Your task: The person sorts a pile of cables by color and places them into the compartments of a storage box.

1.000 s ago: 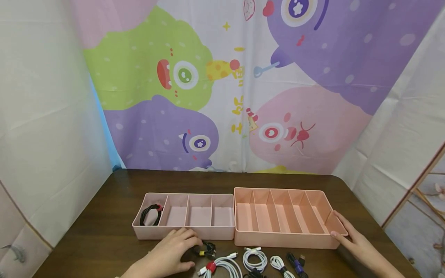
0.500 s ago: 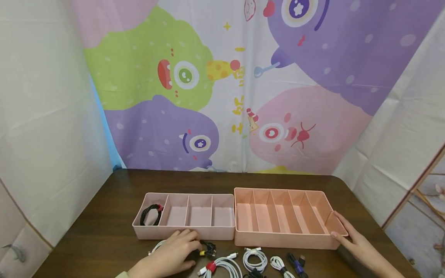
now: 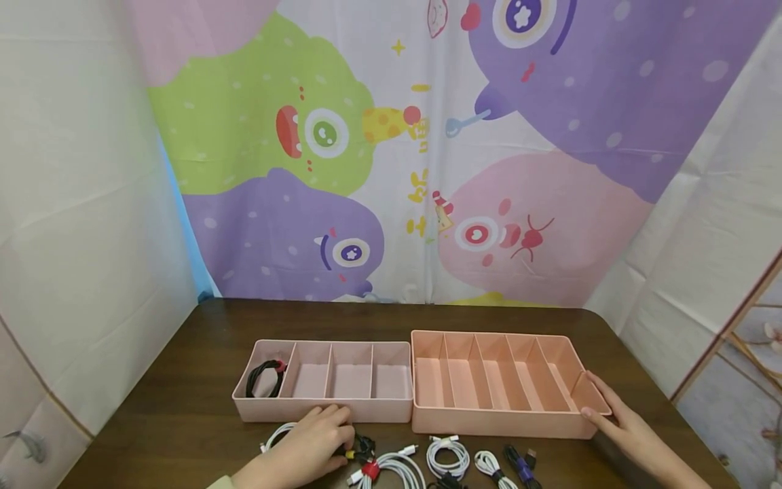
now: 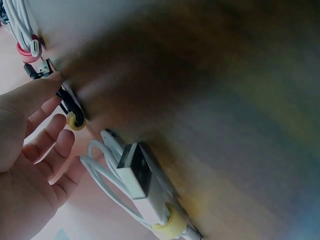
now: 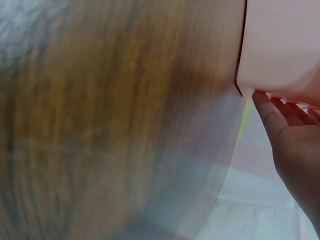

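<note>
My left hand pinches a black cable bundle with a yellow tie between thumb and finger, just in front of the pale pink box. Beside its lower fingers lies a coiled white cable, also tied in yellow; the hand partly hides it in the head view. My right hand holds the right front corner of the peach divided box, thumb at the front and fingers along the end wall. The pale pink divided box has a black coiled cable in its leftmost compartment.
In front of the boxes lie a white cable with a red tie, a white coil, a smaller white bundle and a dark cable with a purple tie. A printed curtain hangs behind the table.
My left hand has shifted slightly right onto the black cable bundle, uncovering part of the white coil at its left. The right hand and both boxes stay in place.
</note>
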Available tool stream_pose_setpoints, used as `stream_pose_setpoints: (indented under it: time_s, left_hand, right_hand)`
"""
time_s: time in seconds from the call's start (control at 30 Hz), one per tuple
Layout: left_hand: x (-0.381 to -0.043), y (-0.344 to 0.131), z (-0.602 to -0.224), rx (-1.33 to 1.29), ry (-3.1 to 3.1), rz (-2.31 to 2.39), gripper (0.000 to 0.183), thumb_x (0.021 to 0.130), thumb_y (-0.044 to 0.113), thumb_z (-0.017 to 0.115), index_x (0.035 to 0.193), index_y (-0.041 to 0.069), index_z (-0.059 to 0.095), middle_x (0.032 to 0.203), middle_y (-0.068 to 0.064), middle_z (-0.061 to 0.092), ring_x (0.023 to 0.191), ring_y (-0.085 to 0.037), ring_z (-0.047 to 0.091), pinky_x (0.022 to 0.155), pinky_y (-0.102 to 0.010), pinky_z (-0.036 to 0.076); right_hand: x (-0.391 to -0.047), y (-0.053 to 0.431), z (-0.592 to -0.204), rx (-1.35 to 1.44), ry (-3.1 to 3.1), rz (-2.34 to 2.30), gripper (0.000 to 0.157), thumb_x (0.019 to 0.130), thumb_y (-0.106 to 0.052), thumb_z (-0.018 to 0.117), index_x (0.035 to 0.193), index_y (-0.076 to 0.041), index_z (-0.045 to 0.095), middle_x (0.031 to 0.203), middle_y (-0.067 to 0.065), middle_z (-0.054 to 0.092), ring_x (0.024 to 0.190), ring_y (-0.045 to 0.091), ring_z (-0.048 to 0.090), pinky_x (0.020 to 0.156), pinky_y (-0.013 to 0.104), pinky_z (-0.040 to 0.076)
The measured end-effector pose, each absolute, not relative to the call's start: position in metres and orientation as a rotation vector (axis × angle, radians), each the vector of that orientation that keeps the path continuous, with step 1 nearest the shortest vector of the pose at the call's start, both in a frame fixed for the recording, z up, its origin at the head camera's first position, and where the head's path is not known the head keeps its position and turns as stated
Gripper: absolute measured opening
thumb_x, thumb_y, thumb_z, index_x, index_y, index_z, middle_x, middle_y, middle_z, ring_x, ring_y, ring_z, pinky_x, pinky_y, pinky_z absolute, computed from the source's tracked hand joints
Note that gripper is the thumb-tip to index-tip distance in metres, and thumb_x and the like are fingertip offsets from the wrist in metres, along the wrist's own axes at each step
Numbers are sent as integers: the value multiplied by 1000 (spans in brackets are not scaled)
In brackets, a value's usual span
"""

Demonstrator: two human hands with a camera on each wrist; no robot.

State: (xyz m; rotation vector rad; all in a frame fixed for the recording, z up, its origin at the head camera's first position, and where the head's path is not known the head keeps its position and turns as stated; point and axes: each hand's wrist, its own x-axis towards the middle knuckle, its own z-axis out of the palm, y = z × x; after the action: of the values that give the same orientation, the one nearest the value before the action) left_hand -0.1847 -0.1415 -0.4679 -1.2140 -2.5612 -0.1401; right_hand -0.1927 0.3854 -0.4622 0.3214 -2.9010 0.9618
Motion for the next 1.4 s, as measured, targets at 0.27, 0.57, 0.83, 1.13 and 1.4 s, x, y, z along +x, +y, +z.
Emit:
stream_pose_setpoints:
  time_s: [0.27,0.57,0.83,1.13,1.4]
  left_hand:
    - [-185,-142,-473,-1234,-2473,-139,25,65,28,80,69,25,55,81,12,46,76,-8,46,64,-25,35]
    - [-181,-141,-467,-1239,-2455,-187,22,68,28,78,70,25,56,79,12,44,77,-8,45,66,-26,37]
    - [-179,-144,-463,-1190,-2414,-214,25,65,29,78,69,24,54,78,12,43,75,-9,45,67,-27,37]
    - [-175,-147,-458,-1115,-2410,-251,20,66,26,74,70,24,54,78,14,44,76,-8,48,65,-26,37]
    - [-170,-152,-448,-1034,-2488,-289,18,72,25,73,74,24,56,82,14,48,79,-6,48,68,-29,40]
  right_hand:
    - [-192,386,-462,340,-2881,926,65,98,-24,50,152,-20,14,151,21,25,125,-10,23,86,33,45]
    - [-193,387,-463,345,-2882,952,65,99,-25,49,152,-22,13,152,21,24,121,-17,17,86,30,44]
    - [-193,387,-465,343,-2876,934,65,99,-25,50,152,-22,13,152,21,25,120,-19,17,87,45,43]
    - [-192,387,-464,348,-2862,905,65,98,-24,51,152,-17,17,150,23,27,121,-14,24,85,32,45]
    - [-191,387,-464,341,-2865,933,65,98,-24,51,152,-23,15,151,21,27,120,-18,20,83,21,41]
